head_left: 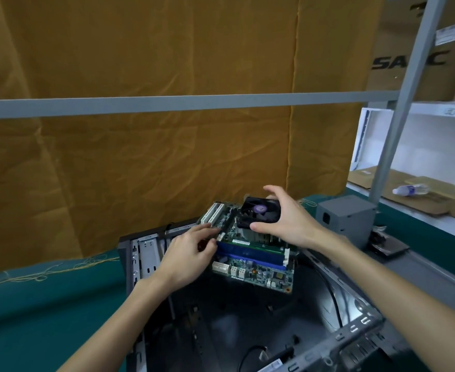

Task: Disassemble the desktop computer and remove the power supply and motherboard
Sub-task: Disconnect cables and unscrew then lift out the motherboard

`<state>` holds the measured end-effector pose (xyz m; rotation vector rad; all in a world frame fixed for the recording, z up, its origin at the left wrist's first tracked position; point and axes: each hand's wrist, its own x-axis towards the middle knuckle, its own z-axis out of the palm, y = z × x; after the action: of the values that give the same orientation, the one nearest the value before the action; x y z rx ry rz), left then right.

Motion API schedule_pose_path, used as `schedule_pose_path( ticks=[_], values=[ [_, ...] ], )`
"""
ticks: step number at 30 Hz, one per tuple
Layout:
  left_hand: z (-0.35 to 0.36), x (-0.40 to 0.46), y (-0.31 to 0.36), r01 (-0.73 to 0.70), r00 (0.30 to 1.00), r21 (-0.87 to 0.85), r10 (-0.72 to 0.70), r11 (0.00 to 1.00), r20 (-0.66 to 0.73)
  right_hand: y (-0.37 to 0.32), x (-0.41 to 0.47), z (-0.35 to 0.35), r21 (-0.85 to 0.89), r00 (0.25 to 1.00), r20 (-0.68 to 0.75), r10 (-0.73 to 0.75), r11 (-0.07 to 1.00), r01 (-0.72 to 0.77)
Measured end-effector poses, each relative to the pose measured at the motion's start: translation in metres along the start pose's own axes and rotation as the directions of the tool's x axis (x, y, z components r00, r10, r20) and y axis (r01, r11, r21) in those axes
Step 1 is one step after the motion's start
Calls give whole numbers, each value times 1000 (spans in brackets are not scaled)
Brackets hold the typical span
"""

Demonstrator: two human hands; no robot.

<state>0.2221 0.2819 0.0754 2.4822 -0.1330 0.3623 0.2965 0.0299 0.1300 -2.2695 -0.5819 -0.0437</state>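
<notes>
The green motherboard (250, 267), with blue memory slots and white expansion slots, is lifted and tilted above the open computer case (221, 326). My right hand (285, 221) grips the black CPU cooler fan (261, 210) on top of the board, thumb on its near edge and fingers over its far side. My left hand (188, 253) holds the board's left edge with curled fingers. The grey power supply (347, 216) stands outside the case on the table to the right.
A teal cloth (46, 299) covers the table, with loose yellow threads at its back edge. A mustard curtain hangs behind. At right are a grey post, white shelves, cardboard boxes and a lying plastic bottle (410, 189). A black cable lies inside the case.
</notes>
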Motion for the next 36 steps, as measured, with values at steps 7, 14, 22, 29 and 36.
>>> schedule_pose_path(
  ticks=[7,14,22,29,36],
  values=[
    [-2,-1,-2,1,999,59,-3,998,39,21,-79,19,-149,984,-83,156,975,-167],
    [-4,-1,4,13,998,111,-20,994,54,25,-96,16,-185,988,11,156,971,-152],
    [-2,3,-1,2,1000,149,-7,989,30,27,-89,18,-181,979,69,194,967,-178],
    [1,4,-3,-6,1000,143,3,990,19,27,-86,22,-129,973,38,228,967,-221],
    [1,5,-5,-12,1000,140,8,990,23,28,-85,24,-155,975,33,220,965,-213]
  ],
)
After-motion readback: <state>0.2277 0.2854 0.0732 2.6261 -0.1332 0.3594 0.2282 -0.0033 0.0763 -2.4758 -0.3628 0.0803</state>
